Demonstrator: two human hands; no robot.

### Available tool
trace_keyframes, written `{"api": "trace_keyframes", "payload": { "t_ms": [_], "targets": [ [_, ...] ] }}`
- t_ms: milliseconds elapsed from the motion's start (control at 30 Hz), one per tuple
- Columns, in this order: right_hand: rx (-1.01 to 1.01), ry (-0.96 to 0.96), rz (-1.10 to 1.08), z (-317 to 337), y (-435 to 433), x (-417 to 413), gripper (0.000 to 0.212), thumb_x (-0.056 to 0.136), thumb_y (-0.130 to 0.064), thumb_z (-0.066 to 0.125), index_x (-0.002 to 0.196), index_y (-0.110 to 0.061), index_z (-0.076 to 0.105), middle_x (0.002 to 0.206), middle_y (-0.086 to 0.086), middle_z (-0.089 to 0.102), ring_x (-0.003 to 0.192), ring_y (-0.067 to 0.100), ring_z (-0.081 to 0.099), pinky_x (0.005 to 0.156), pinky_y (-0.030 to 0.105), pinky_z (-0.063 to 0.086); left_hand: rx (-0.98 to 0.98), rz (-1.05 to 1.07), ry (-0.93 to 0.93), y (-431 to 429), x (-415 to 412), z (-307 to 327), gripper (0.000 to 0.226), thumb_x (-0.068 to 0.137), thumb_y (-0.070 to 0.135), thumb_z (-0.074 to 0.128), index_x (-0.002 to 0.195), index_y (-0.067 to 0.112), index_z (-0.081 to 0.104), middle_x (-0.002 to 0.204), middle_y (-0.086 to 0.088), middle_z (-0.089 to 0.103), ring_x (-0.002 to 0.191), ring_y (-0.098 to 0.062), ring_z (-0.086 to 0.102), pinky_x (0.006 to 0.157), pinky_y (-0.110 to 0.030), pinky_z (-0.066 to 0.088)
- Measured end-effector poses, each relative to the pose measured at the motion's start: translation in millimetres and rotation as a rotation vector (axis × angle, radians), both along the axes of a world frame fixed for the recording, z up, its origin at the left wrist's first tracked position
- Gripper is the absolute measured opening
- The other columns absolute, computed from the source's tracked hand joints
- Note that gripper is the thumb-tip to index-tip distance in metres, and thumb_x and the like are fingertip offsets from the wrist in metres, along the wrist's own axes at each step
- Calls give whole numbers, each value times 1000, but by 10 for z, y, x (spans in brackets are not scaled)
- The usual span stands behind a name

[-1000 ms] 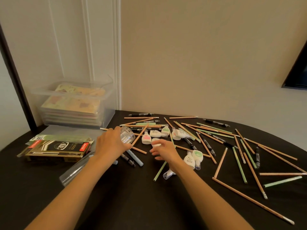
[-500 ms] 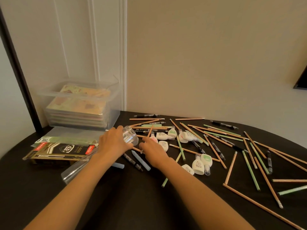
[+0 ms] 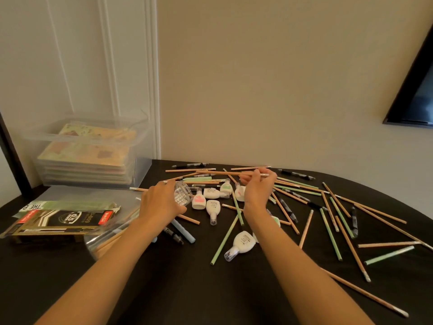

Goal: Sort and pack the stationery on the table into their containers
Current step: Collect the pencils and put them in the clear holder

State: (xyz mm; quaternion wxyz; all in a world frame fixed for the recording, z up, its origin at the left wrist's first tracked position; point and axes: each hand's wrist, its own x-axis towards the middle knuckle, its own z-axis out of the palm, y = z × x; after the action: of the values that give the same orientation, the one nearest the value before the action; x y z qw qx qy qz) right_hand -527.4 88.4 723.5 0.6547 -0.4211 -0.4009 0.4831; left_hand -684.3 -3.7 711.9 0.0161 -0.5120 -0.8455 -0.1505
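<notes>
Pinches a wooden pencil (image 3: 222, 172) in the fingertips of the right hand (image 3: 257, 193), near its right end, up off the table (image 3: 187, 289). Keeps it almost level, left to right, with most of its length reaching leftward. Grips a clear tube (image 3: 182, 195) in the curled fingers of the left hand (image 3: 159, 207), tilted, mouth up and to the right, base down toward the near left, seemingly with pencils inside. Puts that mouth just below and left of the pencil's free end, so probably calls for dipping that end and sliding it in along the tube's line. Leaves correction tapes (image 3: 212, 193) and crossed pencils lying under the gap, open air above. Has a pen box (image 3: 63, 221) and a clear bin (image 3: 89, 156) well off to the left
</notes>
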Motion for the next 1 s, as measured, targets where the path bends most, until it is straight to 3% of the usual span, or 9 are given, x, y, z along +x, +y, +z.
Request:
{"api": "trace_keyframes", "payload": {
  "t_ms": [133, 233, 333, 400, 467, 533, 633, 800, 1000],
  "targets": [
    [-135, -92, 45, -9, 34, 204, 15, 99, -11, 40, 113, -14, 43, 86, 6, 60, 64, 9, 60, 56, 16, 50, -8, -11, -9, 67, 126, -9, 72, 77, 43, 70, 137, 21, 37, 135, -3, 48, 122, -21, 47, 96, -35, 42],
    [-205, -190, 278, -71, -53, 206, 17, 99, -13, 42, 114, -9, 48, 85, 6, 61, 67, 10, 61, 61, 18, 53, 10, -58, -17, 102, 242, -13, 66, 77, 42, 70, 133, 22, 42, 130, -1, 53, 118, -20, 50, 93, -35, 44],
    [-227, -395, 667, -84, -198, 158, 35, 101, -29, 35, 118, -7, 58, 110, 11, 63, 97, 14, 60, 81, 24, 51, 42, -118, -45, 121, 362, -10, 69, 77, 42, 70, 135, 21, 40, 130, -1, 52, 118, -19, 49, 93, -34, 43],
    [-224, -532, 772, -91, -242, 116, 47, 102, -37, 27, 119, -8, 60, 123, 9, 58, 114, 18, 52, 93, 31, 45, 63, -115, -53, 114, 372, 8, 69, 77, 43, 70, 135, 21, 40, 129, -2, 53, 118, -20, 50, 92, -34, 43],
    [-257, -518, 686, -102, -222, 98, 44, 102, -33, 29, 122, -7, 58, 120, 9, 56, 118, 21, 50, 95, 32, 43, 60, -84, -31, 88, 331, 32, 69, 77, 44, 70, 135, 20, 41, 129, -3, 52, 117, -21, 49, 93, -35, 44],
    [-275, -544, 583, -168, -179, 79, 32, 100, -22, 39, 119, -4, 58, 111, 12, 58, 106, 21, 56, 87, 28, 46, 56, -36, -18, 49, 269, 54, 71, 77, 44, 70, 136, 19, 39, 129, -5, 51, 117, -23, 49, 93, -36, 44],
    [-161, -823, 648, -352, -211, -48, 23, 94, -12, 49, 110, -2, 63, 106, 16, 64, 83, 14, 57, 73, 23, 49, 59, 21, -18, -7, 158, 62, 68, 76, 45, 69, 132, 17, 41, 123, -7, 53, 111, -23, 52, 87, -34, 45],
    [90, -1231, 641, -561, -319, -504, 30, 92, -18, 56, 118, -4, 60, 112, 13, 62, 103, 24, 58, 89, 31, 45, 78, 76, -20, -118, -52, 45, 62, 76, 47, 69, 125, 16, 45, 116, -5, 56, 104, -20, 54, 74, -28, 39],
    [113, -1615, 599, -556, -219, -720, 43, 92, -8, 54, 133, -2, 43, 121, 16, 58, 112, 27, 56, 96, 34, 45, 46, 129, -19, -180, -236, -6, 65, 76, 50, 68, 126, 16, 45, 118, -5, 56, 107, -21, 53, 83, -32, 44]
  ]
}}
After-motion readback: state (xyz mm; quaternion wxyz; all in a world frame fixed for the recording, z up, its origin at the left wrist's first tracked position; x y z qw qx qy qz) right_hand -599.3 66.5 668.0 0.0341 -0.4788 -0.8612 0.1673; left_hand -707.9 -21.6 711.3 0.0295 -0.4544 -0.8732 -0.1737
